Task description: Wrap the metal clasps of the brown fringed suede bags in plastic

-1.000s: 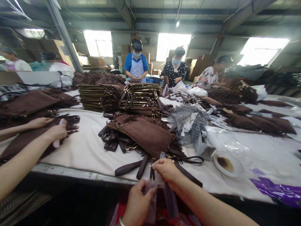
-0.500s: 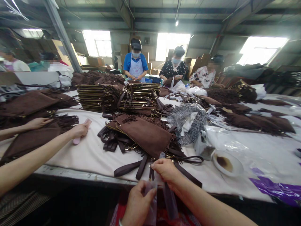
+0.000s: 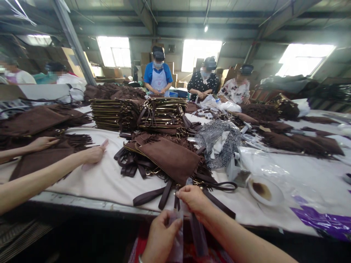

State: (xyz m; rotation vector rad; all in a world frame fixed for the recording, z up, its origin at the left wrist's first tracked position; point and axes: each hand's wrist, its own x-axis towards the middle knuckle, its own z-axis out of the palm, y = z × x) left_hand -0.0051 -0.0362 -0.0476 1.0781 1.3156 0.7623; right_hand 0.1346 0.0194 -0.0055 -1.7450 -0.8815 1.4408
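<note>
Below the table's front edge, my left hand pinches a clear plastic sleeve between thumb and fingers. My right hand is closed just above and to the right, its fingertips at the metal end of a dark brown strap. Plastic also shows under the right hand; exactly what that hand pinches is partly hidden. Another clear strip with something dark inside hangs beneath my right wrist. Right behind my hands lies a brown fringed pouch on a pile of others with dark wrist straps.
Tall stacks of zipped pouches stand farther back. At left, a co-worker's hand holds a pink comb beside fringe. A white bowl with brown residue, grey fabric and purple plastic lie to the right.
My hands have hardly moved. The co-worker's comb hand at left has shifted slightly to the right and tilted. Across the table, two co-workers have changed posture.
</note>
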